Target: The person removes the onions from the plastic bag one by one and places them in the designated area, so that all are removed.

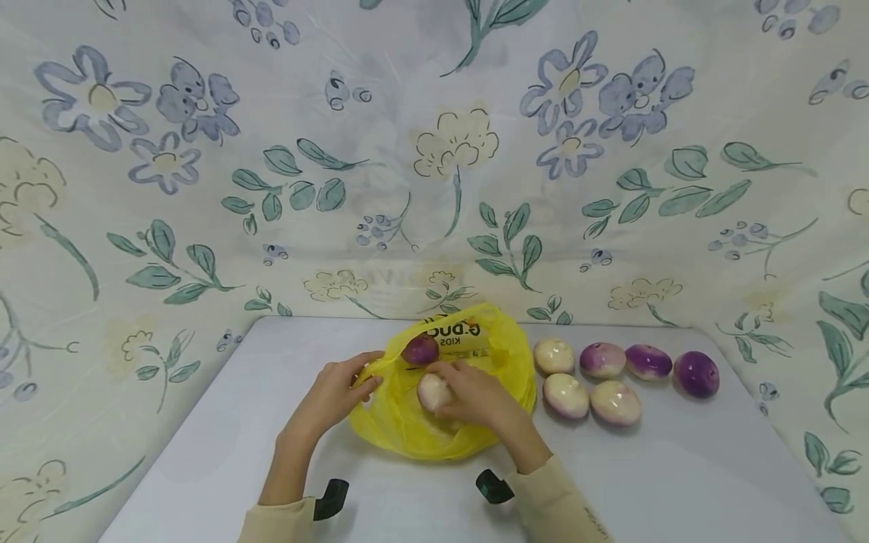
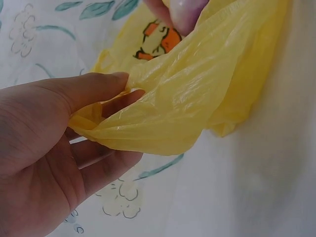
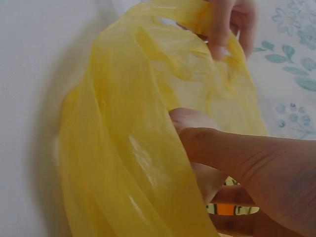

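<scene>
A yellow plastic bag (image 1: 516,377) lies with its mouth open on the table. My left hand (image 1: 339,396) holds the rim of the bag at its left side; in the left wrist view, thumb and fingers (image 2: 98,89) grip the thin plastic near the handle. Inside the bag's mouth, my right hand (image 1: 471,396) holds a pale, purple-tinged turnip (image 1: 433,392), partly covered by the fingers. Behind that hand a purple turnip (image 1: 420,350) sits in the bag. In the right wrist view, the bag's front wall (image 3: 133,148) hides part of the held turnip (image 3: 195,118).
Right of the bag, several glossy turnips stand in two rows, among them a pale one (image 1: 554,356), another pale one (image 1: 615,403) and a dark purple one (image 1: 695,375). A floral cloth (image 1: 434,188) hangs behind the white table (image 1: 237,422).
</scene>
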Demonstrator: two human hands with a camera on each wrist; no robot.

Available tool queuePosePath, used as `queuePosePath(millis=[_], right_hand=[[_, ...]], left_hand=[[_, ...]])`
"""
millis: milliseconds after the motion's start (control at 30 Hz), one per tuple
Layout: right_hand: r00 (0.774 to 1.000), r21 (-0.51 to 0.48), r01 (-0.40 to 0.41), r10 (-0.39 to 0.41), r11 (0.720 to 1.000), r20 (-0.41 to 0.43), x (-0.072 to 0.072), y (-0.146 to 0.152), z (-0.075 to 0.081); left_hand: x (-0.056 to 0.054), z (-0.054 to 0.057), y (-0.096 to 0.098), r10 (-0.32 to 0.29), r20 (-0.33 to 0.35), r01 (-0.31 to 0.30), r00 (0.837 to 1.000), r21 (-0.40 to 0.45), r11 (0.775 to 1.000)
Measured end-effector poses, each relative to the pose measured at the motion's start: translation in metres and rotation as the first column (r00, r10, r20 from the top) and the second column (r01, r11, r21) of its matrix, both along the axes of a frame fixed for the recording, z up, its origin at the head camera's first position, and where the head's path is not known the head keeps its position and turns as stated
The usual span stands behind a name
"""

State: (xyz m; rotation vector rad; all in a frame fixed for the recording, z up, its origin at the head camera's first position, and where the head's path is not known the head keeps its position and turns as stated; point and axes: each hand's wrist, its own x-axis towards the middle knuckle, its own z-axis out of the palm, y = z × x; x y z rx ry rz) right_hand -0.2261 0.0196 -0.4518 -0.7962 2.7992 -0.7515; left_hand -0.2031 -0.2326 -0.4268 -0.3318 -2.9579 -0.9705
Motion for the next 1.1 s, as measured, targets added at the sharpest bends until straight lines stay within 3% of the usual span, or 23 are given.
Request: queuePosePath(millis=[267,633,967,1100], right_hand=[[0.998,-0.014,-0.016,0.015,1.000,-0.060,0.007,0.017,0.005],[0.999,-0.046,0.028,-0.029,0.999,-0.041,0.015,0.039,0.012],[0.992,-0.040,0.080,-0.084,0.996,-0.093,0.015,0.062,0.013],[0.989,-0.045,0.107,-0.111,0.993,-0.102,0.016,0.074,0.020]], left_hand=[[0.000,0.000,0.000,0.009,0.006,-0.009,1.000,-0.004,1.000],[0.001,0.001,0.000,0.011,0.013,-0.011,1.000,-0.016,1.000],[0.002,0.002,-0.001,0.016,0.017,-0.016,1.000,-0.018,1.000],[0.002,0.002,-0.001,0.016,0.017,-0.016,1.000,-0.021,1.000]])
